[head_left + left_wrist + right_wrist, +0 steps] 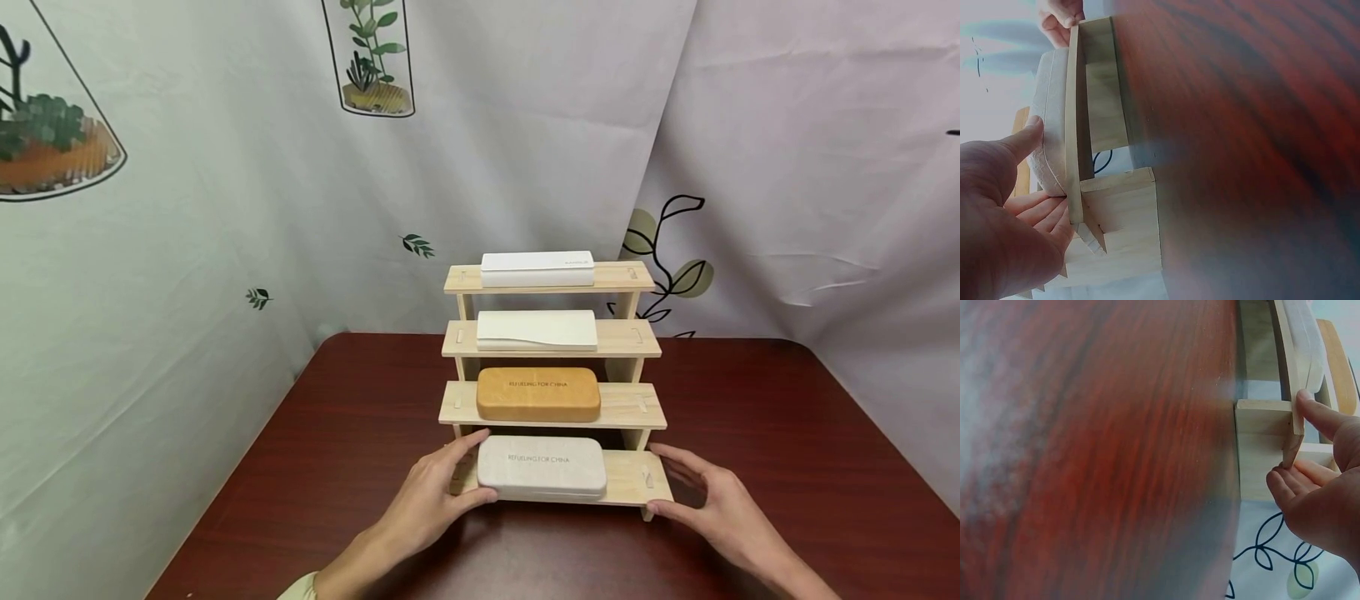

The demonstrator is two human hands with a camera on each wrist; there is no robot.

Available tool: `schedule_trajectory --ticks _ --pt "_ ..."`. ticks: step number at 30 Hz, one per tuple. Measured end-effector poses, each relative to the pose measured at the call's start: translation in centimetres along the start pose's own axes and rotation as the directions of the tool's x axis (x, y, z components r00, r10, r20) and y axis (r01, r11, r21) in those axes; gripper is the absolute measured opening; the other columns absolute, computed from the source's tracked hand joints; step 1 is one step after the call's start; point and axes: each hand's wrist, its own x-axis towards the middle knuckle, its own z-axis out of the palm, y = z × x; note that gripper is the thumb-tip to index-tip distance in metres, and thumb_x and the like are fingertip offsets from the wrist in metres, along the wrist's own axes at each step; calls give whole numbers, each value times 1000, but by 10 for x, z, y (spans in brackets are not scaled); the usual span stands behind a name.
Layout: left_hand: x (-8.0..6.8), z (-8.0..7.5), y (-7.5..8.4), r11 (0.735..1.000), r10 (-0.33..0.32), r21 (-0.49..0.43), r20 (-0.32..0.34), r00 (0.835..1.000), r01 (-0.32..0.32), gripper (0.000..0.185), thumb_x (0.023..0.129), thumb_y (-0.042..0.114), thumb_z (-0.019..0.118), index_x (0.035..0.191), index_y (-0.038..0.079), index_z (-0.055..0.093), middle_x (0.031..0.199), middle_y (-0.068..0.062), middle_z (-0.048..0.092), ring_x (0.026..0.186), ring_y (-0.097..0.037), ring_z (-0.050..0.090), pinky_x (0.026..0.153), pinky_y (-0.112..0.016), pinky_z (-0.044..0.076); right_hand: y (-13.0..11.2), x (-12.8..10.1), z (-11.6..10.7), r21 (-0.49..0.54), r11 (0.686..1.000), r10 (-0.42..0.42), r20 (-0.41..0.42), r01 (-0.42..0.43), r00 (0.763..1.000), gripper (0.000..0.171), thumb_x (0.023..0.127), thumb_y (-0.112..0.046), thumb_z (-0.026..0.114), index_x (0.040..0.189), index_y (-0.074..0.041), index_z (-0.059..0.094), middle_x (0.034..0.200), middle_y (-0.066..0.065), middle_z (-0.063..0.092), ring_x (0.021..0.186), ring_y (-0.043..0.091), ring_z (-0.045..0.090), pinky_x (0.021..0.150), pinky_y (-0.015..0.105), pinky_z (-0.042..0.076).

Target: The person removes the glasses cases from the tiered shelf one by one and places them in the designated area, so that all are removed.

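Note:
A four-step wooden display rack (pixel 626 479) stands on the table, one glasses case on each step. At the left end of the lowest step, my left hand (pixel 431 492) grips the light grey glasses case (pixel 540 467), thumb on its front and fingers behind. My right hand (pixel 712 500) holds the right end of that step between thumb and fingers; in the right wrist view the thumb (pixel 1319 412) lies on the board's front edge. Above the grey case sit a tan glasses case (pixel 538 396), a cream glasses case (pixel 536 329) and a slim white case (pixel 537 271).
The dark red wooden table (pixel 330 450) extends to both sides of the rack. Behind it hangs a pale cloth (pixel 525 150) printed with plants. A pale sleeve cuff (pixel 300 586) shows at the left wrist.

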Motion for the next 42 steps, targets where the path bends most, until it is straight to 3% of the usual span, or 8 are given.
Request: schedule_trajectory --ticks 12,22,30,42 --pt "0 2 0 1000 -11 17 17 1000 11 78 82 47 76 148 17 46 140 3 57 124 -13 55 101 -42 48 0 0 0 -9 1000 -1 0 1 1000 67 74 -26 88 131 -5 61 120 11 69 107 4 64 85 13 51" --pt "2 2 1 1000 -4 13 13 1000 3 78 82 43 78 147 14 47 140 -1 57 125 -14 55 101 -41 48 -1 0 0 -21 999 48 17 -47 999 68 75 -31 87 131 -6 61 122 9 68 108 4 63 85 17 52" --pt "3 3 3 1000 -15 9 15 1000 15 78 81 42 79 147 13 48 141 -2 57 128 -15 53 102 -42 47 0 1 0 13 999 49 30 -49 998 68 75 -29 87 132 -3 60 123 11 67 109 3 62 85 12 50" --pt "3 3 3 991 -29 -131 29 999 33 77 80 32 82 145 9 49 139 -6 58 120 -15 59 97 -30 51 -1 0 -1 36 999 19 29 -20 999 65 77 -24 86 133 -4 59 124 13 67 110 4 63 86 13 50"
